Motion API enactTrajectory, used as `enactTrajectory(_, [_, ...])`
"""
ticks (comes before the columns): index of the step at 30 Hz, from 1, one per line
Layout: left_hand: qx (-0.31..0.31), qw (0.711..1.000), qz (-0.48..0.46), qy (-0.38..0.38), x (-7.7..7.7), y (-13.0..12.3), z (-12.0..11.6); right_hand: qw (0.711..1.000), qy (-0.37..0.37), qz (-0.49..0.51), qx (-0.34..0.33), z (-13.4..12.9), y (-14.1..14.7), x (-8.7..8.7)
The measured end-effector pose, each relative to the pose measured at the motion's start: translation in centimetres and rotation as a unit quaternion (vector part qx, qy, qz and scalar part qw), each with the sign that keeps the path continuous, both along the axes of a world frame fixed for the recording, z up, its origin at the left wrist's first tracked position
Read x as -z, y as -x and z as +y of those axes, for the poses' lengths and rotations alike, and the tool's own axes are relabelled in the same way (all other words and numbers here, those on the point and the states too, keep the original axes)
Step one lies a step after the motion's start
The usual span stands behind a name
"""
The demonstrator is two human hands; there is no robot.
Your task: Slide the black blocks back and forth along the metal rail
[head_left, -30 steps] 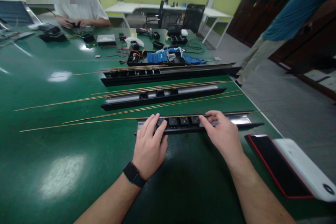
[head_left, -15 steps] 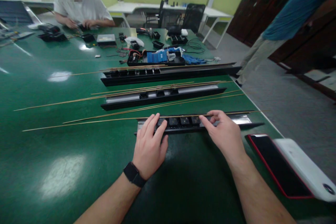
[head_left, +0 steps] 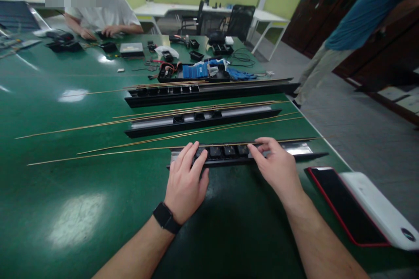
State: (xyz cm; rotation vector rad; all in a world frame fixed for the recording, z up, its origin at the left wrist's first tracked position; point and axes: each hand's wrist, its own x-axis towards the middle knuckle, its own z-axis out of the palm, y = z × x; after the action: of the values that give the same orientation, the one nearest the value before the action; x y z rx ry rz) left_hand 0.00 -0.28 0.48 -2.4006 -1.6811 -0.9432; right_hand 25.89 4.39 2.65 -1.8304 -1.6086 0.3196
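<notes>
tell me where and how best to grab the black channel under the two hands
Probably across the right end of the black channel, coming from the right: past the right hand, the silvery floor shows no black blocks, and dark edges along both long sides offer a pinch.

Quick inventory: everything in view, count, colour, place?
table: one, green, foreground
channels: three, black, across table
rods: several, golden, along channels
blocks: several, black, inside channels
phone: one, red-edged, right
device: one, white, beside phone
tray: one, black, behind channels
packet: one, blue, in tray
small parts: several, mostly black, far side
chairs: two, black, background
people: two, white and blue tops, background
watch: one, black, left wrist
left hand: one, bare, at nearest channel
right hand: one, bare, same channel
</notes>
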Motion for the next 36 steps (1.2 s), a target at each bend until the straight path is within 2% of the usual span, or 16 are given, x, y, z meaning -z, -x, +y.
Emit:
enactTrajectory(19, [-0.002,1.0,0.002,-0.001,0.1,0.02,-0.02,0.998,-0.007,-0.048,0.035,0.24,-0.4,-0.09])
enactTrajectory(24, [-0.002,1.0,0.005,0.002,0.04,0.01,0.0,0.999,0.012,-0.019,0.026,0.24,-0.27,-0.21])
enactTrajectory(28, [-0.003,1.0,0.006,0.003,0.01,0.0,-0.01,1.0,-0.004,0.0,0.004,0.14,-0.14,0.16])
enactTrajectory(36, [-0.001,1.0,0.0,0.003,-0.03,-0.02,-0.05,1.0,-0.01,-0.014,-0.001,0.11,0.0,0.43])
